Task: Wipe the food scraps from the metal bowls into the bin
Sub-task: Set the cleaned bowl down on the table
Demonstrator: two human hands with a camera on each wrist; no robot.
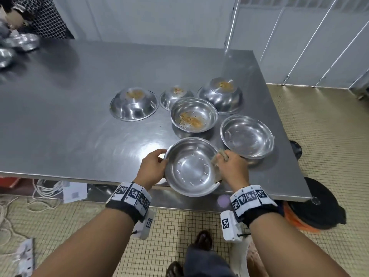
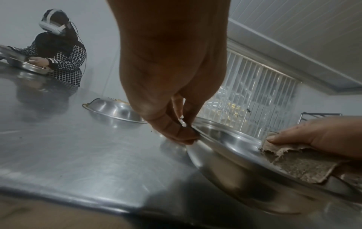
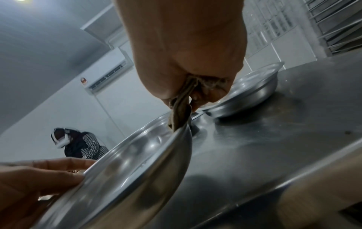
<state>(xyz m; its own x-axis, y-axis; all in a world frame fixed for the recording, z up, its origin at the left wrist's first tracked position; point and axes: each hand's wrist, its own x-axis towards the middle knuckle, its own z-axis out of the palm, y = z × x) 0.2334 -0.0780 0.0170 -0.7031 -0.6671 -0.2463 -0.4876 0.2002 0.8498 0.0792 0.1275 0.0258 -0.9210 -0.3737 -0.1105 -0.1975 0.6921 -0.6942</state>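
A clean-looking metal bowl (image 1: 190, 170) is tilted at the steel table's near edge. My left hand (image 1: 154, 166) pinches its left rim (image 2: 197, 131). My right hand (image 1: 229, 164) grips a frayed brown cloth (image 1: 216, 162) and presses it over the bowl's right rim (image 3: 182, 124). Behind it, an upright bowl (image 1: 193, 114) holds orange food scraps. To the right stands a bowl (image 1: 247, 135) with no scraps in it. Three upturned bowls (image 1: 133, 103) (image 1: 174, 95) (image 1: 221, 95) carry scraps on their bases. A black bin (image 1: 317, 204) with an orange liner stands on the floor under the table's right corner.
A steel table (image 1: 79, 106) spans the view. Another person (image 2: 60, 57) in a checked top handles metal bowls (image 1: 22, 43) at the far left end. Rope and a power strip (image 1: 26, 254) lie on the tiled floor at left. My foot (image 1: 203, 239) is below the table edge.
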